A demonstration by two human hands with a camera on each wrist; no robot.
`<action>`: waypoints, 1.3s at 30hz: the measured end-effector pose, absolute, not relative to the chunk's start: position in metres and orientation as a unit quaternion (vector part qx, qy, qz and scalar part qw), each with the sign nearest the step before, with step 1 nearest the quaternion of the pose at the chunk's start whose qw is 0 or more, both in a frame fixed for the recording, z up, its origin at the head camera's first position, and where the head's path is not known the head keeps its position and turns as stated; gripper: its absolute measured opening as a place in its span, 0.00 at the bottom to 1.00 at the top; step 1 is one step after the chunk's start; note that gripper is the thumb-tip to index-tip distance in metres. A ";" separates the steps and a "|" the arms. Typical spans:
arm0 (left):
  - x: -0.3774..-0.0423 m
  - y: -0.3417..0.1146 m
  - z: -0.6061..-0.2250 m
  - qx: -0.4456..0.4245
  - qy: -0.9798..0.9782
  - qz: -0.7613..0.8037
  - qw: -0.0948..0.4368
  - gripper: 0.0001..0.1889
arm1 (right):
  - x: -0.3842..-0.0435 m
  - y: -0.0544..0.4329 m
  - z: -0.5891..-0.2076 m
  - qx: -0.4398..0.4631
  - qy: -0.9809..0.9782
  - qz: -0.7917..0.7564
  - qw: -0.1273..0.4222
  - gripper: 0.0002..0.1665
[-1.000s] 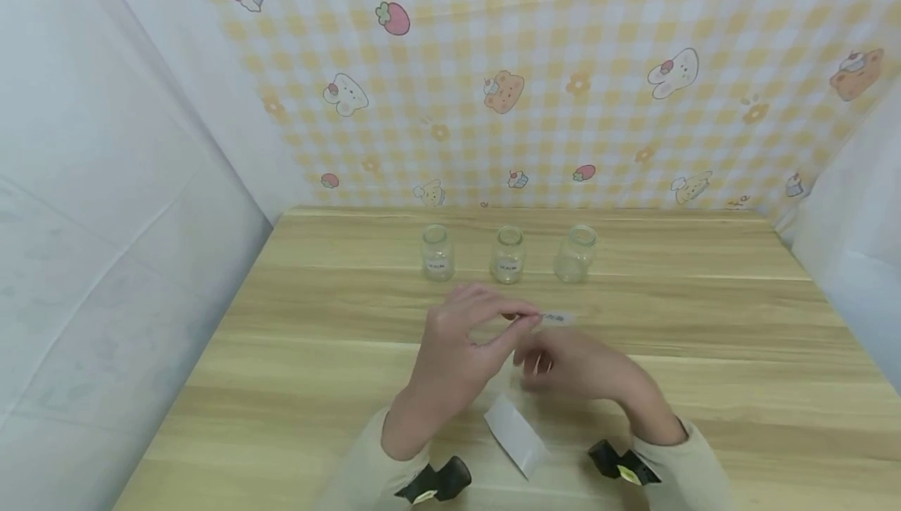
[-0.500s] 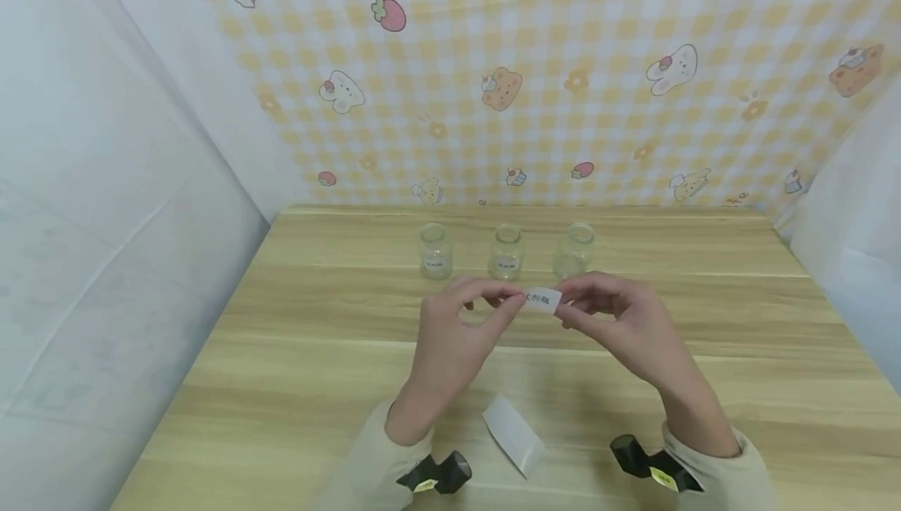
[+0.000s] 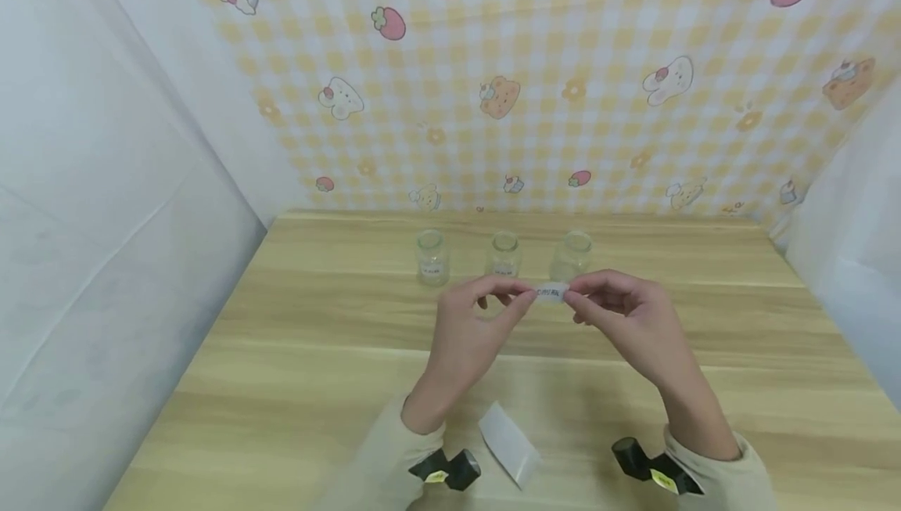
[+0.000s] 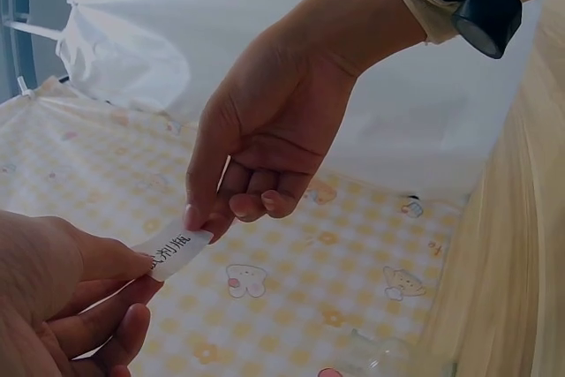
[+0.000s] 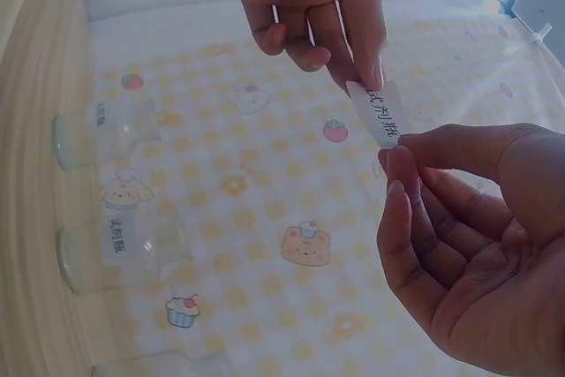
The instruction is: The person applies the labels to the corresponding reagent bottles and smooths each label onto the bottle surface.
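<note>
A small white label [image 3: 551,292] with printed black characters is stretched between both hands above the table. My left hand [image 3: 473,331] pinches its left end between thumb and forefinger. The right hand [image 3: 637,327] pinches the opposite end the same way. In the right wrist view the label [image 5: 378,114] shows its print, slightly curved between the fingertips. Just beyond the hands stands a clear glass jar [image 3: 572,254] with no label showing. Two more glass jars, at the left [image 3: 432,257] and in the middle [image 3: 504,251], bear similar white labels.
A white paper strip [image 3: 508,444] lies on the wooden table [image 3: 296,386] between the forearms. Behind the table hangs a yellow checked cloth [image 3: 422,57], with white curtains at the sides. The jars stand in a row near the back.
My right hand, earlier low beside the left, has come up and taken the label's right end. Both hands then shift slightly, and the label tilts to a flatter angle.
</note>
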State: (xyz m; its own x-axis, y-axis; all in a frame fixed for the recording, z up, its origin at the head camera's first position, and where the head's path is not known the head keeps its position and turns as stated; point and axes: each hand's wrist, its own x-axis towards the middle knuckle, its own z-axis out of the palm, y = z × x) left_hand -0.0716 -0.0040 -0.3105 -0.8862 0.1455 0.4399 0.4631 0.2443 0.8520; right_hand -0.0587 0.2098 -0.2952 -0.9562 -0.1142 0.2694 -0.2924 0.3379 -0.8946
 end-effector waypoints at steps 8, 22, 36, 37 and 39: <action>-0.093 0.019 -0.316 -0.199 -0.782 -0.580 0.109 0.05 | -0.067 0.222 -0.303 0.079 -0.844 0.515 0.128 0.05; -0.139 0.061 -0.335 -0.186 -0.779 -0.593 0.084 0.06 | -0.106 0.244 -0.318 0.046 -0.862 0.469 0.188 0.11; -0.166 0.083 -0.376 -0.174 -0.813 -0.554 0.055 0.04 | -0.135 0.274 -0.353 0.082 -0.893 0.420 0.137 0.09; -0.166 0.084 -0.378 -0.174 -0.816 -0.549 0.055 0.03 | -0.136 0.276 -0.355 0.082 -0.894 0.419 0.135 0.09; -0.168 0.086 -0.381 -0.177 -0.822 -0.538 0.056 0.03 | -0.138 0.279 -0.357 0.081 -0.894 0.420 0.131 0.08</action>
State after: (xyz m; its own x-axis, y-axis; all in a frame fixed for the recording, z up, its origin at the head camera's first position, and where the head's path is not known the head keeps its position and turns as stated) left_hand -0.1679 0.0858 -0.3812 -0.9313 0.2302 0.2822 0.3507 0.3585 0.8652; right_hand -0.1385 0.2795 -0.3574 -0.9523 -0.0353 0.3032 -0.2558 0.6346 -0.7293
